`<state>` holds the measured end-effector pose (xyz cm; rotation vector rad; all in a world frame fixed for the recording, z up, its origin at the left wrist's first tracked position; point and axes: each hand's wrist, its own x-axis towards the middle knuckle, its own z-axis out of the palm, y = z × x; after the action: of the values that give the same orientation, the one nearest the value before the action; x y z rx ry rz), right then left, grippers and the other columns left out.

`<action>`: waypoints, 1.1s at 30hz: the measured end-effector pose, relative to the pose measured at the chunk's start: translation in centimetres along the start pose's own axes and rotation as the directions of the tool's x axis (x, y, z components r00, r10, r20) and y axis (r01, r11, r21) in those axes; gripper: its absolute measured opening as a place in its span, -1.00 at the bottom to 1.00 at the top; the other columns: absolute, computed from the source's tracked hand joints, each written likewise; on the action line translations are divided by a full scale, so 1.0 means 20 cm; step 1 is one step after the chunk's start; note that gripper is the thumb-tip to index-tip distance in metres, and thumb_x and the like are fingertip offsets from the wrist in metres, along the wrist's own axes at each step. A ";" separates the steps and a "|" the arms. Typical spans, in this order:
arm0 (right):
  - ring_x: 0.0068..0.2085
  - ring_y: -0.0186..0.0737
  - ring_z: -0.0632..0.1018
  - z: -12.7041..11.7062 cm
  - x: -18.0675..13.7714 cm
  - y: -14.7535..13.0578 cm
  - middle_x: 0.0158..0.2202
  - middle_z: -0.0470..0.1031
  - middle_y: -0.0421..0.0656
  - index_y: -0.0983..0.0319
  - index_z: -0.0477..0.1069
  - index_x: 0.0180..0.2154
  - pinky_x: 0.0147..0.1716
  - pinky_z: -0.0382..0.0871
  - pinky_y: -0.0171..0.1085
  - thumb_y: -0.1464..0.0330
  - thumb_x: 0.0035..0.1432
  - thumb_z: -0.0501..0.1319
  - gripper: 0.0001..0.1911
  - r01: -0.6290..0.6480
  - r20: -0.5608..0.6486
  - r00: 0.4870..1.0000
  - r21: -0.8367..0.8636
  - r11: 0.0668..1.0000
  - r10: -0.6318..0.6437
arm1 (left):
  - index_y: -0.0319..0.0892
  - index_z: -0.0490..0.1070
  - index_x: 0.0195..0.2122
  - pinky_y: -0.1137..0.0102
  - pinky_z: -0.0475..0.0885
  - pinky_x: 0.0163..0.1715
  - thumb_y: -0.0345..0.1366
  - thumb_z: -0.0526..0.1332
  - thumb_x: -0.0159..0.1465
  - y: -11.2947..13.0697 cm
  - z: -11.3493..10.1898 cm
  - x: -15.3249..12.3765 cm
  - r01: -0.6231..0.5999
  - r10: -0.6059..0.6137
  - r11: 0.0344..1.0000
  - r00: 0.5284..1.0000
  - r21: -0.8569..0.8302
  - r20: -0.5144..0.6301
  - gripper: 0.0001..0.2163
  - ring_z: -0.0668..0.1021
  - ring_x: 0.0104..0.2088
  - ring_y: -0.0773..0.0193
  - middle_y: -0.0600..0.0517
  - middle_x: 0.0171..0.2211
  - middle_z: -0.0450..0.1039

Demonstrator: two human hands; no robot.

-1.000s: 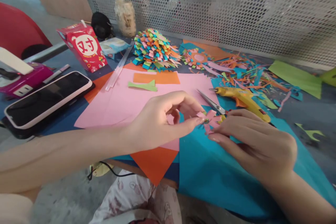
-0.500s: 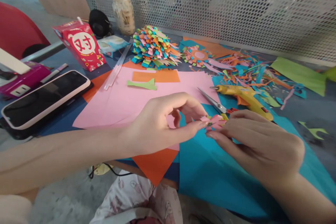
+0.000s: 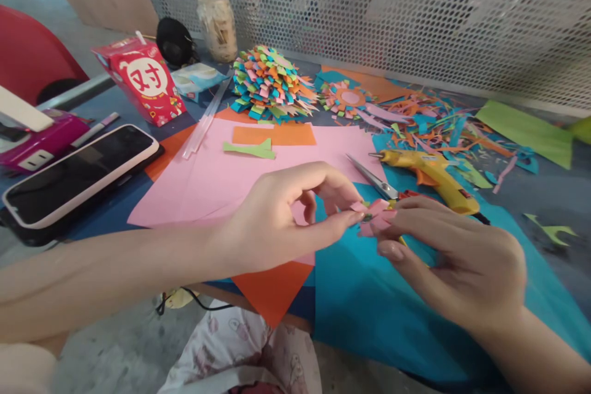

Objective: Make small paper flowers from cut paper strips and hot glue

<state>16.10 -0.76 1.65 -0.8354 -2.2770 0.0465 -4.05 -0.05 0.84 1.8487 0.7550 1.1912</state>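
Note:
My left hand [image 3: 281,215] and my right hand [image 3: 457,258] meet over a blue paper sheet [image 3: 369,295] and both pinch a small pink paper flower [image 3: 373,215] with a green centre. The left thumb and forefinger grip its left side. The right fingertips press its right side, with one finger curled below. Just behind the flower lie scissors [image 3: 372,178] and a yellow glue gun [image 3: 429,172].
A pink sheet [image 3: 221,172] carries an orange strip [image 3: 274,134] and a green scrap [image 3: 252,149]. Behind are a multicoloured paper ball [image 3: 270,83], a small paper flower [image 3: 346,98], paper scraps [image 3: 429,126], a red carton [image 3: 145,80], a phone [image 3: 74,175], a jar [image 3: 217,24] and a mesh wall [image 3: 415,18].
The pink flower has turned slightly between my fingers, and my right fingers have shifted lower around it. My left hand has hardly moved.

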 end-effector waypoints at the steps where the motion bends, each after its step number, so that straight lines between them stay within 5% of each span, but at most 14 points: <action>1: -0.55 -0.29 0.52 0.00 0.00 0.00 -0.63 0.46 -0.28 0.11 0.30 -0.40 -0.54 0.39 -0.28 0.29 0.25 0.11 -0.85 -0.030 -0.001 1.000 0.021 0.999 0.030 | -0.20 0.42 -0.30 0.48 0.41 -0.48 -0.44 0.22 0.22 0.00 0.00 0.00 -0.001 0.001 1.000 1.000 -0.003 -0.003 -0.95 0.53 -0.36 0.39 0.04 -0.34 0.53; 10: -0.61 -0.39 0.47 0.03 0.00 -0.03 -0.61 0.48 -0.31 0.14 0.35 -0.47 -0.60 0.38 -0.40 0.42 0.13 0.16 -0.86 -0.188 -0.002 0.982 0.144 0.971 0.191 | -0.20 0.42 -0.31 0.46 0.42 -0.48 -0.43 0.23 0.21 0.00 0.01 -0.01 -0.021 0.021 1.000 1.000 0.005 -0.008 -0.96 0.53 -0.38 0.39 0.05 -0.37 0.52; 33: -0.63 -0.45 0.48 0.02 0.00 -0.06 -0.60 0.47 -0.36 0.15 0.34 -0.49 -0.62 0.38 -0.47 0.46 0.10 0.18 -0.85 -0.250 0.000 0.966 0.240 0.938 0.257 | -0.18 0.43 -0.31 0.45 0.43 -0.45 -0.38 0.23 0.22 0.00 0.01 -0.01 0.039 -0.041 0.999 0.998 -0.037 -0.039 -0.97 0.54 -0.36 0.35 0.02 -0.35 0.52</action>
<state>15.24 -1.57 1.69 -0.9866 -2.0694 0.4128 -3.94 -0.29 0.75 1.7768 0.7835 1.2111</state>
